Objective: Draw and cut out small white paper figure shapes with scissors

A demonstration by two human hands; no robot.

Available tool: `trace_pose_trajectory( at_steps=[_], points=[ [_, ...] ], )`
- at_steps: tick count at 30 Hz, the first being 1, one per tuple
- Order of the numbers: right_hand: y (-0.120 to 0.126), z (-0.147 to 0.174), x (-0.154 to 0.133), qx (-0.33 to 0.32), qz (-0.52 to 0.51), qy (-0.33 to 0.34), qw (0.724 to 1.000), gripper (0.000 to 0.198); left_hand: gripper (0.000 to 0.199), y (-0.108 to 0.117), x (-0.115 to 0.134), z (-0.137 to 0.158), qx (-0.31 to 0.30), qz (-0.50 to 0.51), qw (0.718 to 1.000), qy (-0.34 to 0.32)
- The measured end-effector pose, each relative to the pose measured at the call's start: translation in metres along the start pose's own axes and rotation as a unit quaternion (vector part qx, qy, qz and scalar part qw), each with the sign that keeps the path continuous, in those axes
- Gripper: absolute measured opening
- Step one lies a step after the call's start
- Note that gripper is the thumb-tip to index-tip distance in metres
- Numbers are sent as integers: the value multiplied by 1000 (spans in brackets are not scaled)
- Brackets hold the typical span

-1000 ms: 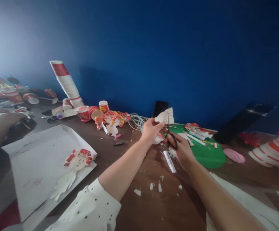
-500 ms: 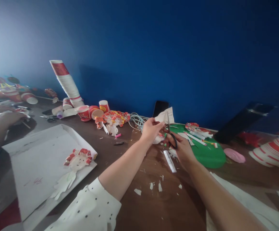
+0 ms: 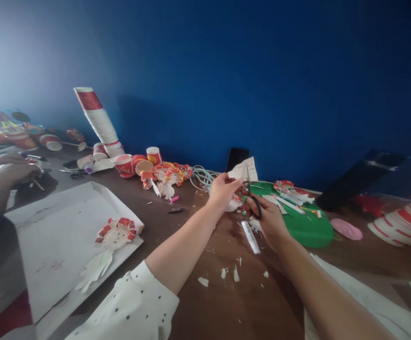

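Observation:
My left hand (image 3: 223, 192) pinches a piece of white paper (image 3: 250, 169) that stands up beyond the fingertips. Round the black handles of a pair of scissors (image 3: 256, 207) is closed my right hand (image 3: 267, 215), with the blades pointing up at the paper's edge. Below the hands lies a white tube (image 3: 250, 237), perhaps a glue stick. Small paper scraps (image 3: 203, 282) are scattered over the brown table (image 3: 226, 311). A green sheet (image 3: 309, 232) with pens and cut paper on it lies just right of the scissors.
A white box lid (image 3: 60, 231) on the left bears a paper figure (image 3: 116, 233). Behind it leans a tall stack of paper cups (image 3: 101, 123). Another person's hand (image 3: 9, 174) works at far left. A phone (image 3: 236, 158) rests against the blue wall; more cups (image 3: 403, 222) lie right.
Both my hands keep nearly the same place, with the paper and scissors still held. The other person's hand at the far left has shifted slightly.

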State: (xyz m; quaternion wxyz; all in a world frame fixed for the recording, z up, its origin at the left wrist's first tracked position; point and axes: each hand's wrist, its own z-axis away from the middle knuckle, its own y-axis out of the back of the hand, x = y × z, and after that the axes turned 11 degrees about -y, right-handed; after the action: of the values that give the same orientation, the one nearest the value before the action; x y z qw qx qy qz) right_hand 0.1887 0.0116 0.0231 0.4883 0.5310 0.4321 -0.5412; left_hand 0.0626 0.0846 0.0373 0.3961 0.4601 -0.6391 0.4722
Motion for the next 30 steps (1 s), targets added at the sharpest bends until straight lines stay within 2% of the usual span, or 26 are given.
trace_pose_trajectory(
  at_steps=[13, 18, 26, 30],
  points=[
    [1, -2, 2, 5, 20, 4, 1000, 49, 27, -2, 2, 0, 22, 43, 999, 7],
    [2, -3, 4, 4, 10, 4, 1000, 50, 20, -3, 2, 1, 23, 37, 999, 11],
    [3, -4, 5, -7, 8, 5, 1000, 34, 18, -3, 2, -1, 20, 31, 999, 16],
    [2, -3, 3, -10, -6, -5, 1000, 34, 19, -3, 0, -1, 23, 40, 999, 18]
  ],
)
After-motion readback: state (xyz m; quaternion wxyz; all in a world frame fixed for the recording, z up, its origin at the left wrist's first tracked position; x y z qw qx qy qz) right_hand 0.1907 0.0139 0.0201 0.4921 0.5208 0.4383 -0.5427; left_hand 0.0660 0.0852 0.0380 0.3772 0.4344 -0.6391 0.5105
